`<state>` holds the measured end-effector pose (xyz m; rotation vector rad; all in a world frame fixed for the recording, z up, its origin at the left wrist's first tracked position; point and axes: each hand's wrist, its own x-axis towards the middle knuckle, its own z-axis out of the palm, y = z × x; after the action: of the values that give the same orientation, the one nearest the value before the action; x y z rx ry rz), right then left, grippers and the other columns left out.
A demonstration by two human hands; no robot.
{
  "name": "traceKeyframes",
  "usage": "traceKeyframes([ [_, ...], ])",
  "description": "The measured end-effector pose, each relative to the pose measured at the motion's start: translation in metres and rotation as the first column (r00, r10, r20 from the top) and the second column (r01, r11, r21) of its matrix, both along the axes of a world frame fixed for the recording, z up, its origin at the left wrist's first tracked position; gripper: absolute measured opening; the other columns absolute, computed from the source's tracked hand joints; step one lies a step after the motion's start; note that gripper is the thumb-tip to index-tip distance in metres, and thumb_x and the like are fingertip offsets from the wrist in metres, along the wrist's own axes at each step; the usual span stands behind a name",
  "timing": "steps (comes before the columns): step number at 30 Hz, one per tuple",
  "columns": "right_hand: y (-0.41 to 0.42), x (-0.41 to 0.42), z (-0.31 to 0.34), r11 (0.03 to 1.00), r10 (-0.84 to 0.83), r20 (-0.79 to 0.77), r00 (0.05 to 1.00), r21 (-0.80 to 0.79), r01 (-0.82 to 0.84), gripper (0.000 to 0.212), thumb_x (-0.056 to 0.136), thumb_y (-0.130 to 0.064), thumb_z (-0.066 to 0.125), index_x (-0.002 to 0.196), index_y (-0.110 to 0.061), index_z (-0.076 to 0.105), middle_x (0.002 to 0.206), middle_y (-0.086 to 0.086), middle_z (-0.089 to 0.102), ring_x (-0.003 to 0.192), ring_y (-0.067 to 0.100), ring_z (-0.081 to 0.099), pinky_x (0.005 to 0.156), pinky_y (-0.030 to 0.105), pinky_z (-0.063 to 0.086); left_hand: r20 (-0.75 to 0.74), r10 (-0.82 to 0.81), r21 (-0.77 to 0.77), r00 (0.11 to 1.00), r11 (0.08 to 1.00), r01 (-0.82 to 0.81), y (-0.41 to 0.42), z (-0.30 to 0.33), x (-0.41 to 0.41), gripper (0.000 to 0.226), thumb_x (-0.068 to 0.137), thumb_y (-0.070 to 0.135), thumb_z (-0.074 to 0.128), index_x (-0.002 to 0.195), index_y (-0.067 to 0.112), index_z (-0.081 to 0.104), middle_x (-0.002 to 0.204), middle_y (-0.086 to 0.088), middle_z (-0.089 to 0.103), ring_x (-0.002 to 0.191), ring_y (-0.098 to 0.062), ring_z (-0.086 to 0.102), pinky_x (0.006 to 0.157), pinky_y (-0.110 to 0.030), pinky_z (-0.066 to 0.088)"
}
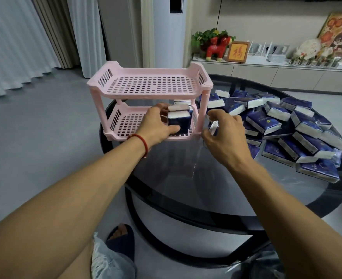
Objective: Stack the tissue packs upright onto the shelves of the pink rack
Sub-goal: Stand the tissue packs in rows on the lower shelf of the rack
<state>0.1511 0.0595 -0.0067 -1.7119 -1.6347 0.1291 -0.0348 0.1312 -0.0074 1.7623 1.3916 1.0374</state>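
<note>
A pink two-shelf rack stands at the left of a round dark glass table. Its top shelf holds nothing. On the lower shelf, at the right end, dark blue tissue packs stand upright with their white ends up. My left hand grips the front pack there, thumb at its base. My right hand is just right of the rack's front leg and pinches another blue pack, mostly hidden by the fingers. A heap of blue tissue packs covers the table's right side.
Behind the table runs a low cabinet with a red toy horse, a framed picture and small ornaments. Curtains hang at the left over grey floor. My knees and a slippered foot show below the table's front edge.
</note>
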Motion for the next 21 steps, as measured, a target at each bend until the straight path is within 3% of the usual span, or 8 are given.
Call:
traceKeyframes([
  [3, 0.01, -0.002, -0.004, 0.999, -0.02, -0.051, 0.999, -0.044, 0.018, 0.043, 0.092, -0.026, 0.066, 0.134, -0.022, 0.058, 0.122, -0.001, 0.067, 0.12, 0.027, 0.04, 0.095, 0.046, 0.044, -0.063, -0.024, -0.022, 0.998, 0.999, 0.023, 0.011, -0.007, 0.012, 0.061, 0.073, 0.005, 0.088, 0.125, 0.015, 0.059, 0.122, -0.006, 0.065, 0.107, -0.02, 0.067, 0.1, -0.037, 0.056],
  [5, 0.016, -0.003, -0.006, 0.998, -0.031, -0.036, 0.999, -0.058, 0.029, 0.039, 0.093, -0.031, 0.066, 0.131, -0.024, 0.059, 0.12, -0.005, 0.069, 0.121, 0.025, 0.039, 0.09, 0.038, 0.034, -0.125, -0.014, -0.005, 0.992, 1.0, 0.013, 0.016, -0.013, 0.017, 0.069, 0.067, 0.017, 0.09, 0.128, 0.02, 0.059, 0.126, -0.006, 0.062, 0.11, -0.021, 0.066, 0.103, -0.041, 0.055],
  [8, 0.021, -0.004, -0.004, 0.997, -0.048, -0.007, 0.999, -0.054, 0.048, 0.036, 0.093, -0.034, 0.065, 0.127, -0.025, 0.061, 0.118, -0.008, 0.071, 0.121, 0.025, 0.04, 0.085, 0.036, 0.024, -0.212, -0.001, 0.029, 0.977, 1.0, 0.007, 0.021, -0.021, 0.019, 0.076, 0.066, 0.026, 0.088, 0.135, 0.024, 0.055, 0.136, -0.007, 0.051, 0.115, -0.024, 0.062, 0.108, -0.041, 0.05],
  [11, 0.025, 0.001, -0.002, 0.997, -0.042, -0.022, 0.999, -0.067, 0.041, 0.039, 0.09, -0.036, 0.069, 0.128, -0.027, 0.061, 0.117, -0.01, 0.069, 0.122, 0.024, 0.039, 0.085, 0.037, 0.022, -0.192, -0.003, 0.065, 0.981, 0.998, 0.016, 0.019, -0.021, 0.017, 0.076, 0.069, 0.022, 0.088, 0.134, 0.025, 0.048, 0.132, -0.005, 0.052, 0.111, -0.022, 0.063, 0.103, -0.04, 0.053],
  [15, 0.029, 0.002, -0.003, 0.997, -0.021, -0.03, 0.999, -0.075, 0.019, 0.029, 0.088, -0.036, 0.072, 0.116, -0.029, 0.066, 0.111, -0.014, 0.067, 0.12, 0.021, 0.036, 0.086, 0.038, 0.019, -0.169, -0.022, 0.024, 0.985, 0.999, 0.026, 0.02, -0.022, 0.017, 0.097, 0.069, 0.026, 0.092, 0.147, 0.023, 0.033, 0.128, -0.002, 0.062, 0.112, -0.019, 0.063, 0.101, -0.035, 0.052],
  [21, 0.032, 0.005, -0.002, 0.999, -0.049, -0.073, 0.996, -0.02, 0.048, 0.011, 0.095, -0.033, 0.066, 0.103, -0.029, 0.073, 0.095, -0.016, 0.068, 0.116, 0.021, 0.041, 0.081, 0.038, 0.017, -0.191, -0.026, 0.011, 0.981, 1.0, 0.028, 0.028, -0.021, 0.024, 0.083, 0.068, 0.025, 0.089, 0.141, 0.019, 0.051, 0.125, 0.0, 0.068, 0.11, -0.02, 0.066, 0.102, -0.035, 0.054],
])
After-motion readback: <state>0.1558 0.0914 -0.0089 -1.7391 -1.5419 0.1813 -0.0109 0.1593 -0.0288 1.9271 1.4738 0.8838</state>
